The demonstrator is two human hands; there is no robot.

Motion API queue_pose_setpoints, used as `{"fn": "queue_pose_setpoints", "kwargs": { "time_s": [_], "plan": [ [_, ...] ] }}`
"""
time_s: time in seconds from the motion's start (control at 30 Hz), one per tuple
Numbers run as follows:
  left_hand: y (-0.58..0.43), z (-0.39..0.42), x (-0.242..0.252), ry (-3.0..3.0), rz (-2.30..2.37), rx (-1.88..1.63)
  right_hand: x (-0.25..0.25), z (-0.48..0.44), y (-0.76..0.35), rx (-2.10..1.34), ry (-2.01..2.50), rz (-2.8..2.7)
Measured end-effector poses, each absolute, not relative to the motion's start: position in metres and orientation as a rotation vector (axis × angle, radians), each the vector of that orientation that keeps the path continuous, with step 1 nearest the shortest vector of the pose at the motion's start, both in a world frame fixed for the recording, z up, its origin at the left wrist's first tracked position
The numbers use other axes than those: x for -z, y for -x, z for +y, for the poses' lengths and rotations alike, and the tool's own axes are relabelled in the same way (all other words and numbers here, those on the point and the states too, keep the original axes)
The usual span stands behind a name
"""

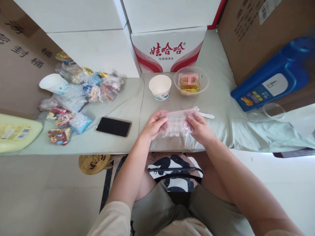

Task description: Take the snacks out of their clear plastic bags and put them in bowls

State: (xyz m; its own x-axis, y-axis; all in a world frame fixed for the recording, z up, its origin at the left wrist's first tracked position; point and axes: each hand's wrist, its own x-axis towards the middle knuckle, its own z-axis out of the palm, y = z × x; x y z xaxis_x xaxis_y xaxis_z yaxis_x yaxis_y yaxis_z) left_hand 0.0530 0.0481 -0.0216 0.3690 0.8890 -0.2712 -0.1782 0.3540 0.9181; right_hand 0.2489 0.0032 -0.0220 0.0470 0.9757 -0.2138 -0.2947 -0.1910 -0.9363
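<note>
On my feed I'm watching the left hand (154, 126) and right hand (200, 127) pinching opposite ends of a clear wrapper (177, 121), which is spanning the gap between them, long axis running left to right, neither hand being nearer. A paper cup (159, 94) and clear bowl (204, 84) are standing in the way beyond, a white utensil (208, 115) is poking out beside the right hand, and a phone (114, 127) is lying leftward

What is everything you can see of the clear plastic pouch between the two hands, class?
The clear, crinkled, roughly rectangular plastic pouch looks thin and glossy, with a flatter band along its top. It spans sideways between the bare left hand and bare right hand, thumbs on its near face, over the pale green cloth. Whether it holds anything is unclear.
</note>
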Motion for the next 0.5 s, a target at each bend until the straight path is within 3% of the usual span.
{"fn": "queue_pose_setpoints", "kwargs": {
  "time_s": [0.23,0.33,0.5],
  "plan": [
    [-0.048,0.054,0.024,-0.975,0.820,-0.831,0.017,0.003,-0.252,-1.490,1.069,-0.787],
    [-0.046,0.057,0.035,-1.134,0.904,-0.873,0.025,0.005,-0.252,-1.366,1.231,-0.789],
    [-0.040,0.059,0.046,-1.226,1.253,-1.253,0.028,0.005,-0.257,-1.017,1.486,-0.869]
  ]
}}
